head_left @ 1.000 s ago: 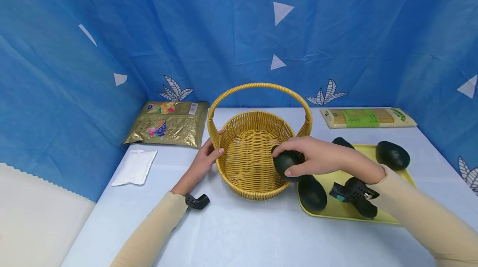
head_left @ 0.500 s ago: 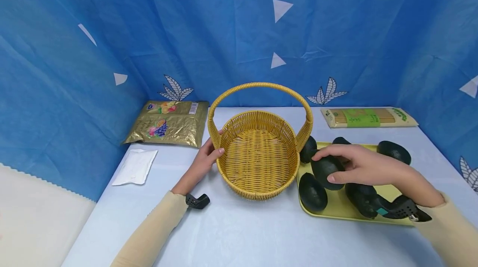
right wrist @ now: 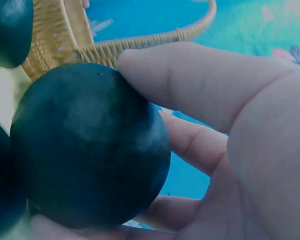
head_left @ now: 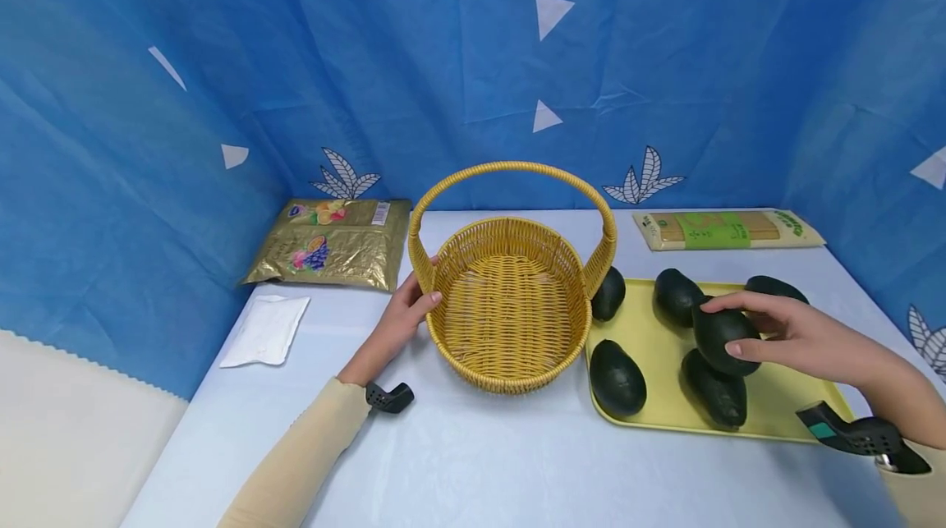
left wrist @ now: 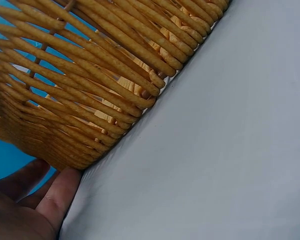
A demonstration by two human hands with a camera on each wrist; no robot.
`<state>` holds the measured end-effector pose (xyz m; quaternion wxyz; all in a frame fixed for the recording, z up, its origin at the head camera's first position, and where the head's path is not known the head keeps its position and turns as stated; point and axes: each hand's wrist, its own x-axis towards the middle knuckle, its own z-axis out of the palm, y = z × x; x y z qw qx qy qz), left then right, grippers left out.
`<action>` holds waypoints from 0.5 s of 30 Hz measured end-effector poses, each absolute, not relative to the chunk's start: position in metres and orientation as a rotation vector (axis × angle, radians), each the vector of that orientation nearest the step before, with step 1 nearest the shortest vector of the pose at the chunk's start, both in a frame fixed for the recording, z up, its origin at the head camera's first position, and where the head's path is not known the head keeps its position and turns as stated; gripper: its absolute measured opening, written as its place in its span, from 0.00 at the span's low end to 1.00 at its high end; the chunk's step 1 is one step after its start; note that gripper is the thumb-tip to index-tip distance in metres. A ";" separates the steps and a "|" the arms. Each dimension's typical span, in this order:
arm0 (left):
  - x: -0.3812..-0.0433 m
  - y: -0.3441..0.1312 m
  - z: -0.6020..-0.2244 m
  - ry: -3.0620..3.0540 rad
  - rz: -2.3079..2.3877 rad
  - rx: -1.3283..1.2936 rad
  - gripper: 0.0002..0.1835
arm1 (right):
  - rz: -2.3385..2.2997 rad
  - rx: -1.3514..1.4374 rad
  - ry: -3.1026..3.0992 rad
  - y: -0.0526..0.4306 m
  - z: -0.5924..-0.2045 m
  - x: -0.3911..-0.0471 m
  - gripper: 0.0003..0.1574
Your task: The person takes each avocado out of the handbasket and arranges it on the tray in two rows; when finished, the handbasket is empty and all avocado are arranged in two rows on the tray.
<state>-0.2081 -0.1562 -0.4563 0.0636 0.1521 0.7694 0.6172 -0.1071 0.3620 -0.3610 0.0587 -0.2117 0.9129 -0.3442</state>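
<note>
My left hand (head_left: 402, 310) holds the left side of a yellow wicker basket (head_left: 510, 384) with a tall arched handle. In the left wrist view its fingertips touch the woven wall (left wrist: 90, 100) low down by the tabletop. Over the yellow tray (head_left: 658, 347) on the right, my right hand (head_left: 801, 339) grips a dark green avocado (head_left: 724, 337) between thumb and fingers. The right wrist view shows this avocado (right wrist: 90, 145) close up, its underside hidden. Several other avocados lie on the tray, among them one at the front left (head_left: 618, 378) and one just below the held one (head_left: 715, 397).
A gold foil packet (head_left: 332, 245) lies at the back left, with a small white sachet (head_left: 266, 331) in front of it. At the back right is a pack of noodles (head_left: 727, 231). Blue cloth (head_left: 473, 60) walls off the table's back and sides.
My right hand has carried the avocado from the basket's right rim rightward to above the tray's middle. My left hand and the basket have stayed in place.
</note>
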 end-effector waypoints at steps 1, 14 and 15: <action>-0.208 -0.156 -0.456 2.323 1.865 0.459 0.34 | -1.039 -0.603 2.776 0.366 -0.363 -0.106 0.28; -0.208 -0.156 -0.455 2.313 1.849 0.432 0.35 | -0.935 -0.167 2.825 0.410 -0.387 -0.092 0.31; -0.207 -0.156 -0.455 2.312 1.848 0.432 0.35 | -0.927 -0.140 2.828 0.414 -0.389 -0.090 0.31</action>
